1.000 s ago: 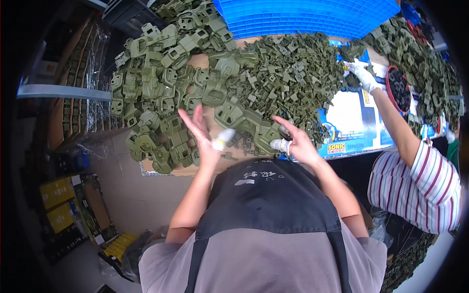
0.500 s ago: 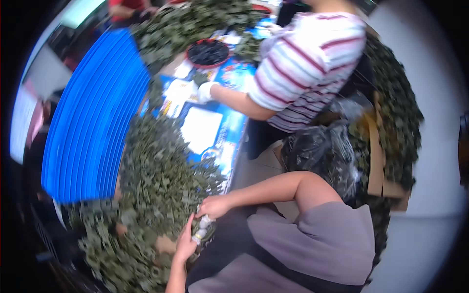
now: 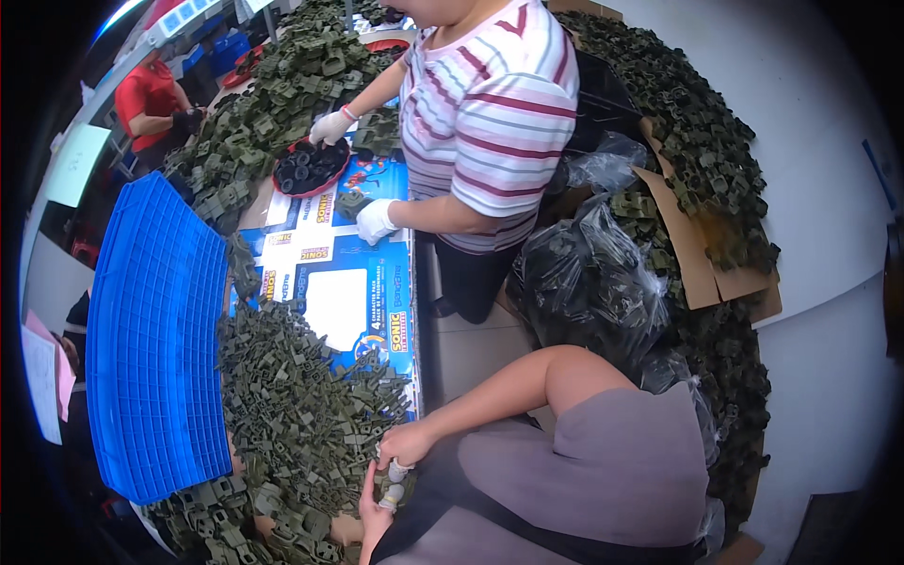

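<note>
Olive-green small parts (image 3: 292, 405) are lying heaped ahead and left of the hands in the head view. The left hand (image 3: 375, 510) and right hand (image 3: 407, 444), apart a second ago, are now meeting beside the heap, so both are sharing one spot. The right's fingers are curling; whether either is gripping a part, one cannot tell. Farther ahead, a co-worker's gloved hand (image 3: 377, 222) is resting by a green piece (image 3: 351, 204).

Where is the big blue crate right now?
In the head view, the big blue crate is on the left, beside the heap of small green parts.
</note>
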The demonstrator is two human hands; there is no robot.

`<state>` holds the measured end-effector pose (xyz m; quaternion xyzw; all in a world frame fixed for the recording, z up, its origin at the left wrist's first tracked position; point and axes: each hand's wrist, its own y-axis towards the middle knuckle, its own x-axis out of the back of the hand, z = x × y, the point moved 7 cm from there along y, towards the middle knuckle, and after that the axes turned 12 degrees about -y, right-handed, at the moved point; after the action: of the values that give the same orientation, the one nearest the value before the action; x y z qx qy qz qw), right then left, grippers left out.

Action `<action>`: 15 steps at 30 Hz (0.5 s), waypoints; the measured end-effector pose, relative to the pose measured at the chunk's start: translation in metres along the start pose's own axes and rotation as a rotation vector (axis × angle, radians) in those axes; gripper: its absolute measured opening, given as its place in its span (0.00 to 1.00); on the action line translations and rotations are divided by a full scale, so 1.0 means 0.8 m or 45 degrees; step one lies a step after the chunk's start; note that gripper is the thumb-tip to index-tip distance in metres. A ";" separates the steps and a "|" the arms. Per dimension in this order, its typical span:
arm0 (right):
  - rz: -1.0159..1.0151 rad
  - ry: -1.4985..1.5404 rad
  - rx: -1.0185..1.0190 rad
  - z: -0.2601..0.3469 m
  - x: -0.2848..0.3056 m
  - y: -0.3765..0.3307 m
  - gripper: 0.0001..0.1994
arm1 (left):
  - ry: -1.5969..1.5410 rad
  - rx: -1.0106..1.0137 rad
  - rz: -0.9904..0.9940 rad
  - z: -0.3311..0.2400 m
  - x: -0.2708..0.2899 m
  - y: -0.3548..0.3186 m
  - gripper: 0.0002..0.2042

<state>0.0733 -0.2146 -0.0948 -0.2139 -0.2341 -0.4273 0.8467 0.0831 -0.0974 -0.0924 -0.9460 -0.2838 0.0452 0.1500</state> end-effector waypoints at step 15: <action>-0.102 -0.191 0.227 -0.024 0.078 0.008 0.25 | -0.820 0.020 -0.877 0.017 0.037 -0.088 0.36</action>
<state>0.1154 -0.2606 -0.0749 -0.1594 -0.3422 -0.4211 0.8247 0.0689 -0.0217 -0.0839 -0.7335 -0.6128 0.2862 0.0678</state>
